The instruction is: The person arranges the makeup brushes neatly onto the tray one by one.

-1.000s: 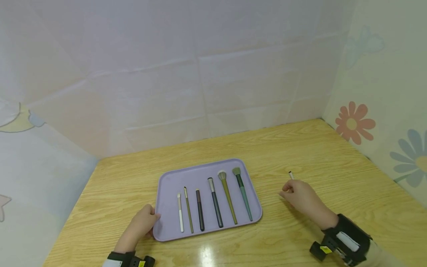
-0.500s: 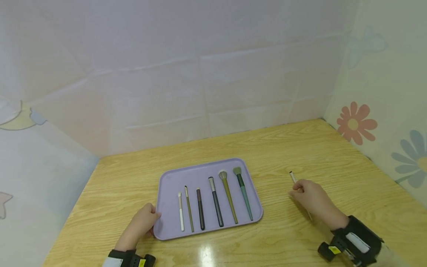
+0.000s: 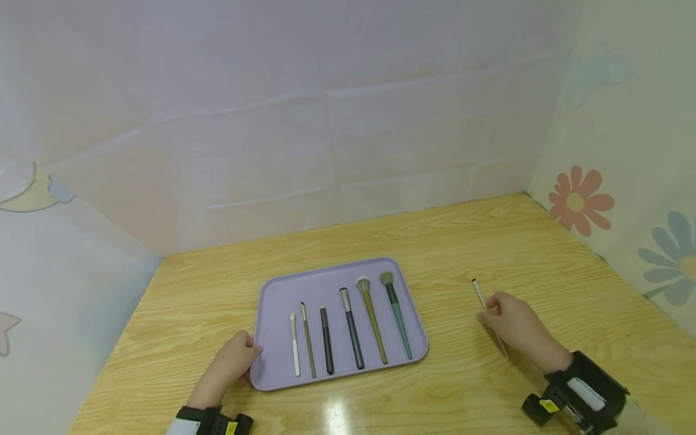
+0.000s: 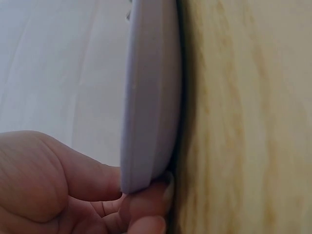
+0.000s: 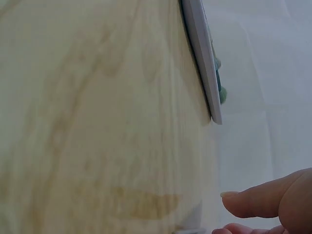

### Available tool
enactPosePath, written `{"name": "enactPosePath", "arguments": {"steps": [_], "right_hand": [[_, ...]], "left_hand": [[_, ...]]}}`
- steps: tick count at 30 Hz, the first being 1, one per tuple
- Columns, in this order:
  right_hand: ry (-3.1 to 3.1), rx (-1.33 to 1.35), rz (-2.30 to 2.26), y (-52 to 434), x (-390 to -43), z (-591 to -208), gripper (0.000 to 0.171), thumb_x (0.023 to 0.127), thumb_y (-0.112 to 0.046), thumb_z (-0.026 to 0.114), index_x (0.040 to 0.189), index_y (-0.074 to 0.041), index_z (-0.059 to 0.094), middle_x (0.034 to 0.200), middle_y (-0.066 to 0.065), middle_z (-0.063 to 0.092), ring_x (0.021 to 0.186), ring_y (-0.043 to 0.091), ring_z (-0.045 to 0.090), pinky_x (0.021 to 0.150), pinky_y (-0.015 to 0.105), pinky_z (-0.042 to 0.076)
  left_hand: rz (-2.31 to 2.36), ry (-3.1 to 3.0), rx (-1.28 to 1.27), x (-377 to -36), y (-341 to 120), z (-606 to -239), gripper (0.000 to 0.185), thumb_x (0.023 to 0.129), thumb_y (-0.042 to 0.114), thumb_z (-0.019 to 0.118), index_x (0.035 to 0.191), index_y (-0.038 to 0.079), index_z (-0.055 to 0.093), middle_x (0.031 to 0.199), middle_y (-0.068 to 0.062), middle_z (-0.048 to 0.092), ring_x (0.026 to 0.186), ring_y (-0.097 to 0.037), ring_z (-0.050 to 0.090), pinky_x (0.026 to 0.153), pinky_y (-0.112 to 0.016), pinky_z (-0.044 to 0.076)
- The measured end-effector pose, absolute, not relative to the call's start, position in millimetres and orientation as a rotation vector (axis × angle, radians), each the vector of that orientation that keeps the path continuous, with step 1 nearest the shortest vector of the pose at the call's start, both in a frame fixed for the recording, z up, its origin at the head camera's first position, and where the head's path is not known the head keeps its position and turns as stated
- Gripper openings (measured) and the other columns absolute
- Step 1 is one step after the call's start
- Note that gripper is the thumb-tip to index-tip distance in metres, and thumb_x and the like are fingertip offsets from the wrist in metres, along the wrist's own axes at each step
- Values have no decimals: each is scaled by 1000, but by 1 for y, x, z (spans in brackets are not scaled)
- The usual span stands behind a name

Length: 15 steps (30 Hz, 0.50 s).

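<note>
Six brushes on my lilac tray

My left hand (image 3: 227, 368) grips the lilac tray (image 3: 277, 296) at its near-left corner on the pale wooden tabletop (image 3: 489, 241). My right hand (image 3: 516, 329) pinches a thin brush (image 3: 478, 291) lying on the wood. Papered walls enclose us.

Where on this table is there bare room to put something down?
Bare wood lies behind the purple tray toward the wall, and between the tray and the right hand. The tray's left part is bare; its six brushes crowd the rest. The left hand grips its corner.

The right hand (image 3: 513, 326) hides the thin brush's (image 3: 481, 295) middle.
</note>
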State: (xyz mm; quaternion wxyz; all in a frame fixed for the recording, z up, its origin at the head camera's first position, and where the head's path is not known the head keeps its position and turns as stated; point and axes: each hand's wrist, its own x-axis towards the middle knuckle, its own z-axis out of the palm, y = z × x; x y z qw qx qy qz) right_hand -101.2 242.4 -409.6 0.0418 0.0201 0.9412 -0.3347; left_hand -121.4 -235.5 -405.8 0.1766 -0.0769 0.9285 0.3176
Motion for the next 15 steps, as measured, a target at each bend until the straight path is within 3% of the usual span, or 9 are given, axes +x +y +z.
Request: {"name": "enactPosePath", "arguments": {"steps": [5, 15], "right_hand": [[2868, 77, -991, 248, -103, -414, 33, 94, -14, 59, 104, 17, 51, 90, 21, 61, 76, 28, 58, 65, 42, 48], [2872, 93, -912, 249, -108, -414, 21, 94, -11, 57, 88, 9, 55, 75, 10, 54, 65, 21, 48, 58, 34, 41]], "left_hand": [[897, 2624, -221, -121, -236, -405, 14, 96, 6, 51, 88, -5, 48, 72, -13, 52, 58, -21, 53, 51, -30, 48], [898, 2613, -238, -121, -236, -405, 15, 96, 7, 51, 88, -5, 48, 73, -13, 52, 58, -21, 54, 51, -30, 48]]}}
